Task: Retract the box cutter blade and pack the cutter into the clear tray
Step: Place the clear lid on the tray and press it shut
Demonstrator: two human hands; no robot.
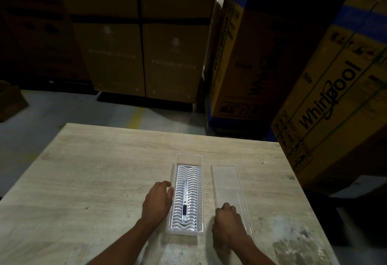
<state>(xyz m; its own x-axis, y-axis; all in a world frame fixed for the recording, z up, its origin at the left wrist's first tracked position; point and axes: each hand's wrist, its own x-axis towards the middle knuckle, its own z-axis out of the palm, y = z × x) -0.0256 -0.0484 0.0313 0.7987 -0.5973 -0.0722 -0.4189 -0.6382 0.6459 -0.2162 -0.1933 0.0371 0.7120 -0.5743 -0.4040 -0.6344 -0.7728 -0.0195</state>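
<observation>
A clear tray with a white wavy ribbed insert lies lengthwise on the wooden table. The slim silver box cutter with a black slider lies inside it, along the insert's left-centre; no blade tip shows. My left hand rests against the tray's left wall, fingers spread and touching the rim. My right hand sits curled on the near end of the clear flat lid, which lies on the table just right of the tray.
Large cardboard appliance boxes lean close beyond the table's right edge. More stacked cartons stand across the grey floor behind the table. The table's far edge runs just beyond the tray.
</observation>
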